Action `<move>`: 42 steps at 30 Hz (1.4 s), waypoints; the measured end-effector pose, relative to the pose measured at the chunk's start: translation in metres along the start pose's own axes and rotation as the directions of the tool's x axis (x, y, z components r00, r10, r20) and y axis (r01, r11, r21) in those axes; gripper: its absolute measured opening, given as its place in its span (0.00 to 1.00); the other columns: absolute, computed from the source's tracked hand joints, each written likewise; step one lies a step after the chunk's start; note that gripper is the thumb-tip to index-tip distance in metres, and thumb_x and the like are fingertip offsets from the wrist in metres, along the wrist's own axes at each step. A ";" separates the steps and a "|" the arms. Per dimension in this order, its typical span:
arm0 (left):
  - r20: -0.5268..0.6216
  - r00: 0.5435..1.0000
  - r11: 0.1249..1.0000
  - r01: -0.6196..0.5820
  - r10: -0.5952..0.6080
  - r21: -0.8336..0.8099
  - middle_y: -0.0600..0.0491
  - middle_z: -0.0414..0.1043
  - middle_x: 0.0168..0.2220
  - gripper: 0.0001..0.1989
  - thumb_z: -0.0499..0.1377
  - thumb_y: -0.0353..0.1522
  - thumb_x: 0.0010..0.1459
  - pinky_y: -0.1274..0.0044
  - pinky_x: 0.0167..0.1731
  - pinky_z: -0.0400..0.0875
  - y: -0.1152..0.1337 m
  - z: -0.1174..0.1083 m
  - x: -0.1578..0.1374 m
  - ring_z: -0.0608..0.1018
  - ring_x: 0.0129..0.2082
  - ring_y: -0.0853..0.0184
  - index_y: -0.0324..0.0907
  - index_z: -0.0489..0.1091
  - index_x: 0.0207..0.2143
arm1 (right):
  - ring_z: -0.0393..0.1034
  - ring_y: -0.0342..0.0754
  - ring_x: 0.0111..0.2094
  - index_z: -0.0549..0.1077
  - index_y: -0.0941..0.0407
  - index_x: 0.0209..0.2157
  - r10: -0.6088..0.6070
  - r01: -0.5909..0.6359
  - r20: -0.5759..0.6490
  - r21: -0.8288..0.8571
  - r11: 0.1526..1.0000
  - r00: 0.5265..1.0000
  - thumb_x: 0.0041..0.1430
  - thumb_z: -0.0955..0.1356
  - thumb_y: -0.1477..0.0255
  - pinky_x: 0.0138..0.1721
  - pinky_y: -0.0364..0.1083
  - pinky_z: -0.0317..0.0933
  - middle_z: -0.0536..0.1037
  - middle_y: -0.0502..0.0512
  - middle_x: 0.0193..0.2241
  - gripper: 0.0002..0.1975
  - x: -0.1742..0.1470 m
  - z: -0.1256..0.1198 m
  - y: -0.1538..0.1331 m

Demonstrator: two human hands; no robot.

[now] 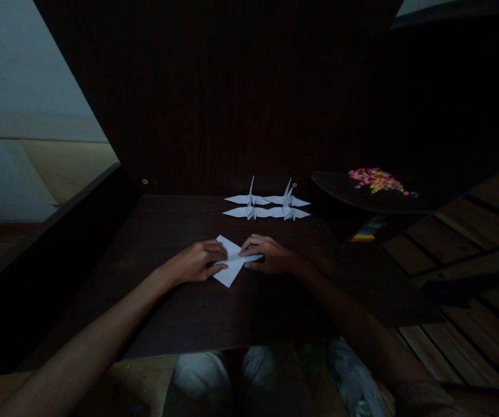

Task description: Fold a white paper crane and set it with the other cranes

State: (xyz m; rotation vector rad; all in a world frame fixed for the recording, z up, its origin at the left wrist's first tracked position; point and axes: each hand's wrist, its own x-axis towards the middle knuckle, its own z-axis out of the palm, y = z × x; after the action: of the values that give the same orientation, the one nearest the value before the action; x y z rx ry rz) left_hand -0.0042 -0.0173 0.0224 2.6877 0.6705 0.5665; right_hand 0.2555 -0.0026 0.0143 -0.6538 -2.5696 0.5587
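Head view: left fingers (215, 249) and right fingers (255, 245) pinch paper (230, 274), its left corner apparently covered, inside the surface's (197, 318) front edge.

This looks like a home, with a dark desk (175, 226) and wooden planks (477, 231).

Dim here — the panel (214, 92) beyond the left hand (201, 262) and right hand (269, 253) nearly black, the paper (233, 266) between them gleaming pale, left forearm (130, 307) catching more light than right forearm (345, 304) — wide-angle stretch toward the edges
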 end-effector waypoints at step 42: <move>-0.078 0.966 0.964 0.234 -0.245 -0.126 0.52 0.73 0.31 0.11 0.59 0.38 0.59 0.78 0.33 0.68 -0.015 0.002 0.002 0.75 0.30 0.68 0.40 0.75 0.34 | 0.70 0.42 0.27 0.79 0.58 0.31 0.208 -0.198 -0.169 0.072 0.977 0.963 0.54 0.71 0.73 0.30 0.41 0.61 0.77 0.52 0.27 0.04 0.001 0.001 0.010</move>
State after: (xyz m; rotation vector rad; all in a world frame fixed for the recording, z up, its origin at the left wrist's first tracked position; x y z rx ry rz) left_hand -0.0076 -0.0040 0.0152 2.4390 0.9425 0.6469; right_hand 0.2579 0.0053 0.0089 -0.9128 -2.3300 0.6061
